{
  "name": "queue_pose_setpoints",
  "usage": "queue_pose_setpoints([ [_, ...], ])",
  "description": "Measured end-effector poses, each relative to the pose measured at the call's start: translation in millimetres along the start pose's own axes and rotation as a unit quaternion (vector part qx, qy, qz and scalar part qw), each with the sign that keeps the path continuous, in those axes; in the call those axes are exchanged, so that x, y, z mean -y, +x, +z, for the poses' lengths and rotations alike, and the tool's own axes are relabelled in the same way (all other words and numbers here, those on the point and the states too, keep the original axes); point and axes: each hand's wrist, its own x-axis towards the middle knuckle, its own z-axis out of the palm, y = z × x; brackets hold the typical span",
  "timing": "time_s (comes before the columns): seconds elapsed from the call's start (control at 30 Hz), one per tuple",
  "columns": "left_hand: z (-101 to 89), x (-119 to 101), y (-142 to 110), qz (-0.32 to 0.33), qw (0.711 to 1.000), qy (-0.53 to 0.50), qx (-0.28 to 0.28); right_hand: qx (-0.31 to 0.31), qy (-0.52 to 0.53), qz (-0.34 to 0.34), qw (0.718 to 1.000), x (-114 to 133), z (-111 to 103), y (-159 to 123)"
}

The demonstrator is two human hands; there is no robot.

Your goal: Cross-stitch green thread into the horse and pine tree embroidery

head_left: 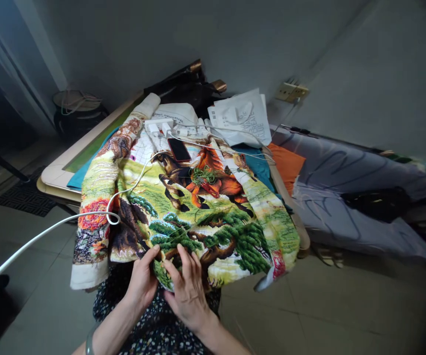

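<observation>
Both hands' fingers [183,268] pinch the near edge of the embroidered cloth [198,207], stretching lengthwise away.

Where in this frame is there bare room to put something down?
Bare floor right of the hands and below the grey bedding; more floor left of the embroidery. Crowded: the table's far end, with phone, chargers, cables and papers.

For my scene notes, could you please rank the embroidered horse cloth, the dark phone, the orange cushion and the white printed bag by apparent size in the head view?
1. Embroidered horse cloth, by far the largest.
2. White printed bag.
3. Orange cushion, partly hidden, so its place against the bag is unsure.
4. Dark phone, the smallest.
</observation>
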Motion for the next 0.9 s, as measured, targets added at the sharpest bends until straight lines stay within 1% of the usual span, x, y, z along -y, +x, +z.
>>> queue_pose_setpoints([
  [0.07, -14.5, 4, -8, 0.034, 0.996, 0.071, 0.034, -0.026, -0.045, 0.047, 0.998, -9, 2, -7],
  [0.1, -25.8, 7, -12, 0.072, 0.988, 0.132, 0.030, -0.039, -0.046, 0.067, 0.996, -14, 1, -8],
  [0.13, -38.9, 11, -14, 0.121, 0.971, 0.207, 0.020, -0.046, -0.036, 0.079, 0.995, -18, -2, -8],
  [0.17, -52.8, 15, -16, 0.175, 0.940, 0.292, 0.024, -0.044, -0.018, 0.081, 0.996, -21, -6, -6],
  [0.2, -65.9, 19, -15, 0.241, 0.902, 0.358, 0.024, -0.039, 0.000, 0.075, 0.996, -23, -11, -3],
  [0.23, -76.9, 21, -12, 0.311, 0.866, 0.391, 0.032, -0.035, 0.016, 0.068, 0.997, -23, -17, 0],
  [0.27, -84.4, 21, -8, 0.372, 0.837, 0.401, 0.032, -0.033, 0.026, 0.063, 0.997, -23, -22, 4],
  [0.3, -87.6, 19, -2, 0.421, 0.811, 0.406, 0.031, -0.033, 0.032, 0.059, 0.997, -21, -27, 6],
  [0.33, -86.1, 14, 5, 0.454, 0.784, 0.420, 0.047, -0.035, 0.034, 0.055, 0.997, -20, -31, 9],
  [0.37, -80.2, 7, 12, 0.468, 0.764, 0.437, 0.081, -0.037, 0.031, 0.050, 0.998, -18, -34, 10],
  [0.43, -59.4, -11, 24, 0.446, 0.739, 0.473, 0.178, -0.041, 0.019, 0.032, 0.998, -18, -37, 11],
  [0.5, -35.0, -30, 28, 0.420, 0.729, 0.487, 0.236, -0.040, -0.006, 0.020, 0.999, -21, -41, 8],
  [0.57, -15.6, -45, 27, 0.400, 0.728, 0.486, 0.272, -0.034, -0.033, 0.031, 0.998, -29, -50, 4],
  [0.63, -2.7, -54, 22, 0.378, 0.731, 0.488, 0.292, -0.034, -0.059, 0.049, 0.996, -39, -68, 7],
  [0.67, 2.6, -59, 21, 0.364, 0.732, 0.494, 0.295, -0.042, -0.075, 0.052, 0.995, -45, -79, 12],
  [0.73, 13.9, -70, 20, 0.330, 0.727, 0.529, 0.287, -0.076, -0.119, 0.039, 0.989, -58, -103, 35],
  [0.8, 28.7, -86, 24, 0.295, 0.713, 0.573, 0.276, -0.123, -0.169, 0.009, 0.978, -74, -117, 72],
  [0.83, 37.1, -96, 28, 0.272, 0.711, 0.585, 0.280, -0.138, -0.183, -0.003, 0.973, -83, -117, 95],
  [0.87, 45.7, -105, 33, 0.244, 0.708, 0.591, 0.298, -0.149, -0.196, -0.011, 0.969, -94, -111, 118],
  [0.9, 53.8, -114, 38, 0.211, 0.710, 0.592, 0.316, -0.153, -0.202, -0.015, 0.967, -104, -100, 140],
])
